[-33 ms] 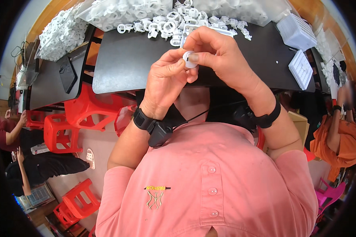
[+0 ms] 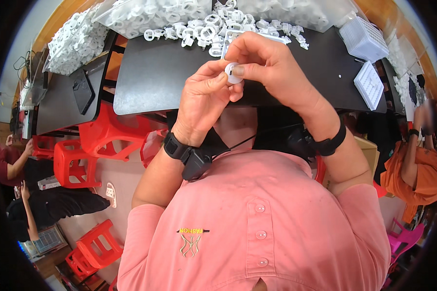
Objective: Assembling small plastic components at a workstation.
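A small round white plastic part point(image 2: 228, 69) with a dark slot in its face is held above the table's near edge. My left hand point(image 2: 199, 94) pinches it between thumb and fingers. From the other side, my right hand point(image 2: 277, 72) presses its thumb onto the part's face, fingers curled above. The thumb covers some of the part, so whether a second piece sits there cannot be made out. Just behind my hands, a pale tray point(image 2: 279, 40) is mostly hidden. Beyond it lies a loose heap of white ring-shaped plastic parts point(image 2: 208, 33).
Clear bags of white parts point(image 2: 155, 17) line the table's back. At right are stacked white trays point(image 2: 364, 38) and a single white tray point(image 2: 369, 86). A dark phone-like slab point(image 2: 84, 92) lies on the left table. Red stools point(image 2: 75, 162) and other people flank me.
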`<action>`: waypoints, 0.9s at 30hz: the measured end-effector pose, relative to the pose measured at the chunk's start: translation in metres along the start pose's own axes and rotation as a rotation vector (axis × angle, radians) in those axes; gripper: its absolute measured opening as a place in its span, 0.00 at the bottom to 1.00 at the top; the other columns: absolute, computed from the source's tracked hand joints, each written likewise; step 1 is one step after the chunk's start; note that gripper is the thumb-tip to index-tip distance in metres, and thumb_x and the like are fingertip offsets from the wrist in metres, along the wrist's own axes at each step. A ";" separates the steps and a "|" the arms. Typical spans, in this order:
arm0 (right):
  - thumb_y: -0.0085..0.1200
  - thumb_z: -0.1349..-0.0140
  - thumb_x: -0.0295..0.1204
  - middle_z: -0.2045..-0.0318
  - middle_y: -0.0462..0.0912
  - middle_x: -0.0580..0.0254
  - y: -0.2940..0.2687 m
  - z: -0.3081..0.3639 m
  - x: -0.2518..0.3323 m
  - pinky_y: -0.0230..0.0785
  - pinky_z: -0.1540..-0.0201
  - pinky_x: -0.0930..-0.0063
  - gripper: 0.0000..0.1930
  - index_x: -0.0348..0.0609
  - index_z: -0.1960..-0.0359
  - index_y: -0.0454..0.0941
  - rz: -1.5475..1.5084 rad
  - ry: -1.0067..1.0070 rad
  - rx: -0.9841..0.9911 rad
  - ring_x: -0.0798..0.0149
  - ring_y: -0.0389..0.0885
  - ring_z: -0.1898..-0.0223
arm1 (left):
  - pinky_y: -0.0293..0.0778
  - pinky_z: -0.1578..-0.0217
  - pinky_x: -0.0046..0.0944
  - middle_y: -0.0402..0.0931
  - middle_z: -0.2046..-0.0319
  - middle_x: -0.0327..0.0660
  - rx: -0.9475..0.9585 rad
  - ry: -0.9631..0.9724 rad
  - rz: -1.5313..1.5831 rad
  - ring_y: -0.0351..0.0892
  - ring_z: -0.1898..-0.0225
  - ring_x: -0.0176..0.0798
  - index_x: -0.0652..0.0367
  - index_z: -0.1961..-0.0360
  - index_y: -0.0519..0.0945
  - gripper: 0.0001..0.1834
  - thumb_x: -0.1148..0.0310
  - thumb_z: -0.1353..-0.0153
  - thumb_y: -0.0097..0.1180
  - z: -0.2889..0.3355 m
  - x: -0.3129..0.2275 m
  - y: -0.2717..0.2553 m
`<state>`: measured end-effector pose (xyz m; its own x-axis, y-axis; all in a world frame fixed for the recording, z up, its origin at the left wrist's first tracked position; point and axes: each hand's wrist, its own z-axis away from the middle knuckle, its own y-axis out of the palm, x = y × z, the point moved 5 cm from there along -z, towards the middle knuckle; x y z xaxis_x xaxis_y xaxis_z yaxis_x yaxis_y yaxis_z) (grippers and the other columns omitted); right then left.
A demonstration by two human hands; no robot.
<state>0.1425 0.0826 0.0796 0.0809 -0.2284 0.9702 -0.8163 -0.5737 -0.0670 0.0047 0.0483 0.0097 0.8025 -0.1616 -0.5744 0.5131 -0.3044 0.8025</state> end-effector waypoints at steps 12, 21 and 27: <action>0.62 0.37 0.26 0.69 0.80 0.71 -0.005 -0.001 -0.001 0.71 0.61 0.82 0.09 0.38 0.56 0.79 -0.093 0.045 0.102 0.78 0.78 0.66 | 0.72 0.66 0.40 0.80 0.62 0.47 0.004 -0.038 -0.005 0.80 0.63 0.44 0.65 0.50 0.80 0.12 0.73 0.32 0.56 -0.001 0.001 0.003; 0.57 0.43 0.19 0.78 0.80 0.61 -0.001 -0.009 0.010 0.75 0.68 0.74 0.07 0.34 0.63 0.77 0.086 0.018 0.083 0.68 0.82 0.78 | 0.72 0.66 0.41 0.81 0.61 0.46 -0.019 -0.041 0.028 0.80 0.63 0.45 0.63 0.50 0.80 0.11 0.73 0.32 0.57 -0.001 0.002 -0.001; 0.55 0.41 0.18 0.73 0.81 0.60 -0.002 -0.005 -0.011 0.76 0.69 0.75 0.08 0.33 0.60 0.76 -0.197 0.083 0.039 0.68 0.83 0.78 | 0.73 0.65 0.42 0.81 0.60 0.47 -0.011 -0.070 -0.006 0.80 0.63 0.46 0.62 0.50 0.80 0.11 0.73 0.32 0.57 -0.005 0.002 0.000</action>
<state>0.1405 0.0902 0.0705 0.1878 -0.0445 0.9812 -0.7666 -0.6312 0.1180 0.0072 0.0526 0.0093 0.7761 -0.2253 -0.5889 0.5214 -0.2958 0.8004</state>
